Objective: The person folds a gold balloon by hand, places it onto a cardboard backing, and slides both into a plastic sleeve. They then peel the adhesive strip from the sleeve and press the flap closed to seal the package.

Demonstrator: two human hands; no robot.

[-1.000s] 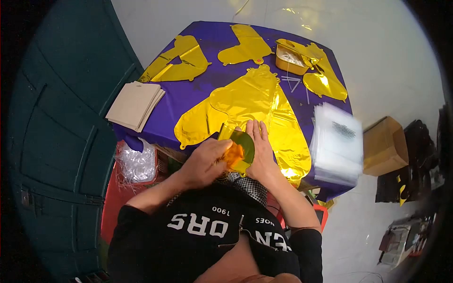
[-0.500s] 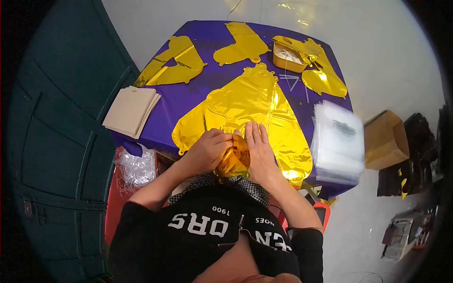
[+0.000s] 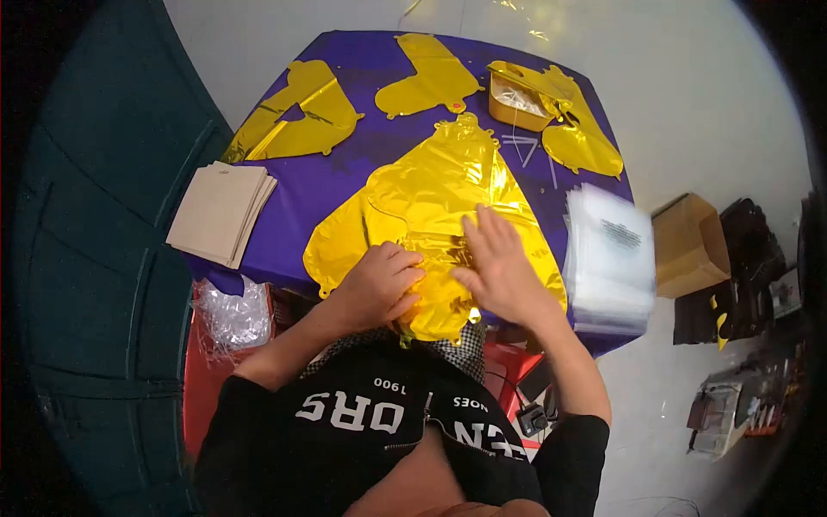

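Note:
Flat gold foil balloons [image 3: 439, 181] lie stacked at the table's near edge, the lower part of one hanging over toward my lap. My left hand [image 3: 376, 287] is closed with its fingers curled on a fold of this foil; the fingertips are partly hidden. To its right, my right hand [image 3: 506, 274] rests on or just over the foil with fingers stretched out and thumb apart, gripping nothing. Between both hands the foil is creased.
More flat gold balloons, one left [image 3: 320, 108] and one at the back [image 3: 428, 76], lie on the purple cloth [image 3: 284, 202]. Around them are a yellow tub [image 3: 517, 112], white strips, brown cards [image 3: 217, 211], clear plastic bags [image 3: 610, 258] and an open cardboard box [image 3: 689, 246].
The foil between my hands has been spread flatter and its lower end now shows. My right hand has shifted right, its fingers and thumb more spread. The view has moved slightly.

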